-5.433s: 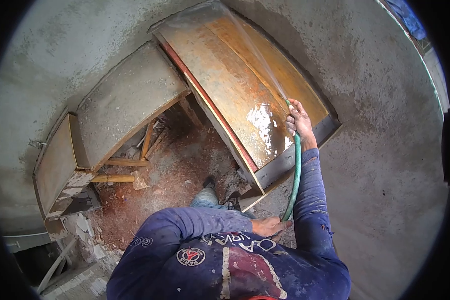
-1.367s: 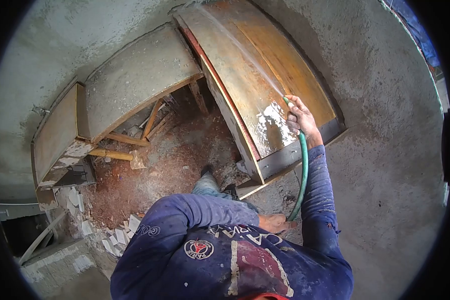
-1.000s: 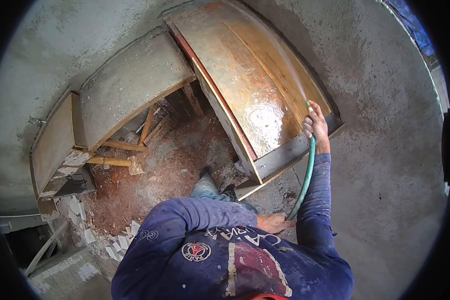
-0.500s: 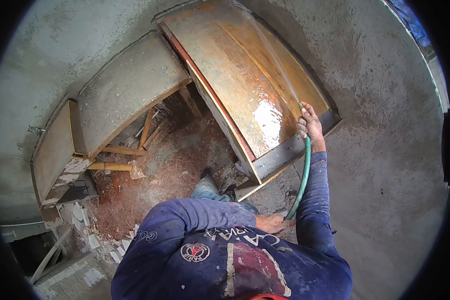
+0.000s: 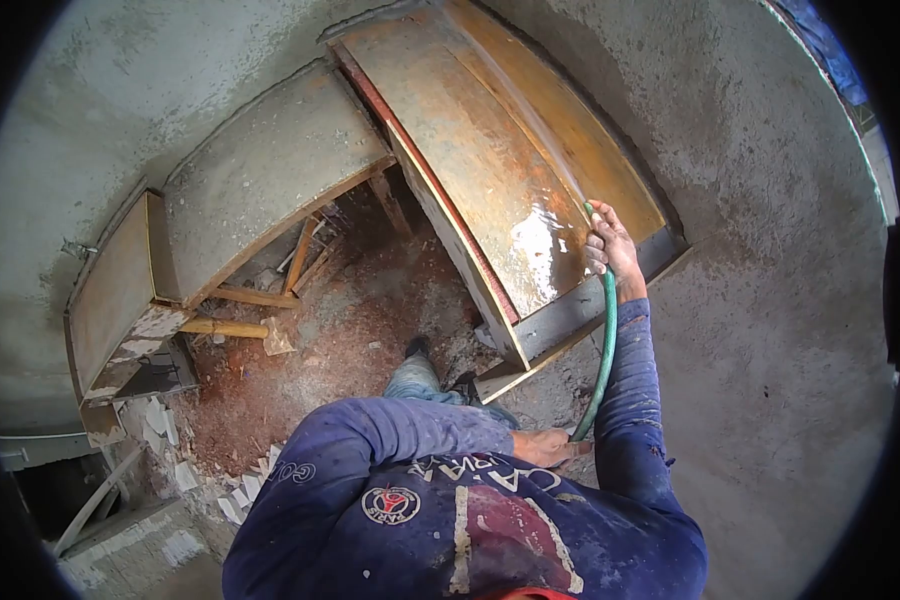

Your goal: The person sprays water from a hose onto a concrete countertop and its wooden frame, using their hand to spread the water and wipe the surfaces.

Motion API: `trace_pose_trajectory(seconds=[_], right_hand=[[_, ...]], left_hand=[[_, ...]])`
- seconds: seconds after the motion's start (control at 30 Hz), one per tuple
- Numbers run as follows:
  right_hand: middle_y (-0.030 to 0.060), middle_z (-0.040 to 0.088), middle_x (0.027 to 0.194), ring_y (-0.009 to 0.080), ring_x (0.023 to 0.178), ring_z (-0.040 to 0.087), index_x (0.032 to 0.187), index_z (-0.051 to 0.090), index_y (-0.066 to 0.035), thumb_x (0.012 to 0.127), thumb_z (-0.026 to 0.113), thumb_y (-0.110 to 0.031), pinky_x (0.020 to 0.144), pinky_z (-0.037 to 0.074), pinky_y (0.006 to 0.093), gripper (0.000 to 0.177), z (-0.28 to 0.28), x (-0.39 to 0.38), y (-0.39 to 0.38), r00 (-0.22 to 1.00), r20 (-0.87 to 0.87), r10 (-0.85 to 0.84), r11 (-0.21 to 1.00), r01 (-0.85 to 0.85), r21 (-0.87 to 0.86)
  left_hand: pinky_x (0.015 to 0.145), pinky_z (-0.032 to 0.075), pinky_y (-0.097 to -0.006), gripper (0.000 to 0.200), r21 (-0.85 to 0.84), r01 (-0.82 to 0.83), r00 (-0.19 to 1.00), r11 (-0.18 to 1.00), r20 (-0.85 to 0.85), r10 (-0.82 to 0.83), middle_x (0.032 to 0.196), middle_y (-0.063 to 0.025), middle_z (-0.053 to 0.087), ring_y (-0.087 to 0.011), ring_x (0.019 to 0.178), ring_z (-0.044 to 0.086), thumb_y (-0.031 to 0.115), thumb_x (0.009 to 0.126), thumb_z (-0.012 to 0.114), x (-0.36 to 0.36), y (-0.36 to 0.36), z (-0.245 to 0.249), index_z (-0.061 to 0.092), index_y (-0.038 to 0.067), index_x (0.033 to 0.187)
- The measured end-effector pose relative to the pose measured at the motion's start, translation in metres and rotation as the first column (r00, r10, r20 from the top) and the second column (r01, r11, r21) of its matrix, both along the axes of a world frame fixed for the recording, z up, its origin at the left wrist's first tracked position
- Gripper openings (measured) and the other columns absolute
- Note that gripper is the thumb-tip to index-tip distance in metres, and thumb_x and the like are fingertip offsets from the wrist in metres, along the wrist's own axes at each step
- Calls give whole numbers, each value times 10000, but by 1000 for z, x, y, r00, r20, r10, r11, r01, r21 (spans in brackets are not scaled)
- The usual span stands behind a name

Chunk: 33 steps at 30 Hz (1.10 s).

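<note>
My right hand is closed around a green garden hose close to its open end. Water streams from that end toward the upper left, over a wet, brownish wooden formwork panel. A bright, shiny patch lies on the panel's lower part, left of the hand. Lower down, close to my chest, my left hand is closed on the same hose where it bends; its fingers are partly hidden.
A grey, curved panel adjoins on the left, with timber braces beneath. Concrete walls curve around. Broken white pieces lie on the reddish, dusty floor at lower left.
My right hand has shifted slightly left with the hose end, and the water jet now runs further left along the panel. My left hand stays in place.
</note>
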State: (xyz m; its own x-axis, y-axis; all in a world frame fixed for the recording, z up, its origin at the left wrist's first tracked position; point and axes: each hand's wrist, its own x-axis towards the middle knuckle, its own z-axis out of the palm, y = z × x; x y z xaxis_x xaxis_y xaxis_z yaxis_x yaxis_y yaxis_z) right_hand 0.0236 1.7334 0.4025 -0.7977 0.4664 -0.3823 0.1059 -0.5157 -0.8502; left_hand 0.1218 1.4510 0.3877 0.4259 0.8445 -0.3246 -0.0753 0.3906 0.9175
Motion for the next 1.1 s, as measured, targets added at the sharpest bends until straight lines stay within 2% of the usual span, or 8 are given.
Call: trace_pose_trajectory(seconds=[0.23,0.33,0.5,0.6,0.73,0.97,1.1], right_hand=[[-47,324,574,45,383,286,1255,437,-138,1023,416,-134,300,256,204,233,1,-10,-10,998,-3,65,998,-65,-18],[-66,288,565,37,377,264,1253,443,-155,1023,445,-164,292,240,194,231,0,-16,-15,995,-22,95,994,-96,-43],[-64,295,565,33,377,267,1262,454,-131,1018,429,-133,291,253,191,245,-2,-27,-24,992,-20,128,991,-129,-36],[-61,308,571,37,375,266,1260,460,-123,1013,437,-127,294,245,197,248,-4,-34,-29,983,-23,182,982,-183,-46],[-47,349,598,37,399,282,1249,454,-144,1009,402,-95,317,241,204,250,-8,-40,-33,958,-58,282,955,-286,-80],[-51,346,617,37,400,287,1248,450,-143,1012,402,-97,317,250,198,246,-6,-40,-41,920,-67,387,914,-392,-107],[-47,355,613,35,397,292,1247,459,-143,1013,383,-101,315,254,200,249,-4,-30,-35,955,19,295,951,-291,-102]], left_hand=[[605,477,-363,795,-28,12,999,1000,-42,-13,607,-64,566,-213,596,561,661,974,231,3,1,-7,582,44,617],[624,481,-354,791,20,6,1000,1000,11,-6,613,-65,571,-209,607,568,647,982,233,5,0,-11,585,38,620],[628,480,-347,786,-30,10,1000,1000,-8,-10,605,-61,565,-199,603,565,634,989,234,7,0,-13,593,38,624],[626,479,-346,776,-28,14,1000,1000,5,-14,594,-58,551,-195,600,558,627,993,238,0,1,-1,594,44,624],[627,474,-345,753,-45,-3,1000,999,-7,3,589,-57,541,-195,594,547,606,1002,254,6,1,-10,589,49,622],[631,467,-349,705,-76,-2,999,997,-46,-2,602,-59,545,-197,605,540,567,1014,292,15,3,-15,582,50,633],[640,461,-347,676,-38,57,998,998,-12,-57,620,-58,543,-196,624,536,550,1019,301,9,3,-7,563,45,654]])
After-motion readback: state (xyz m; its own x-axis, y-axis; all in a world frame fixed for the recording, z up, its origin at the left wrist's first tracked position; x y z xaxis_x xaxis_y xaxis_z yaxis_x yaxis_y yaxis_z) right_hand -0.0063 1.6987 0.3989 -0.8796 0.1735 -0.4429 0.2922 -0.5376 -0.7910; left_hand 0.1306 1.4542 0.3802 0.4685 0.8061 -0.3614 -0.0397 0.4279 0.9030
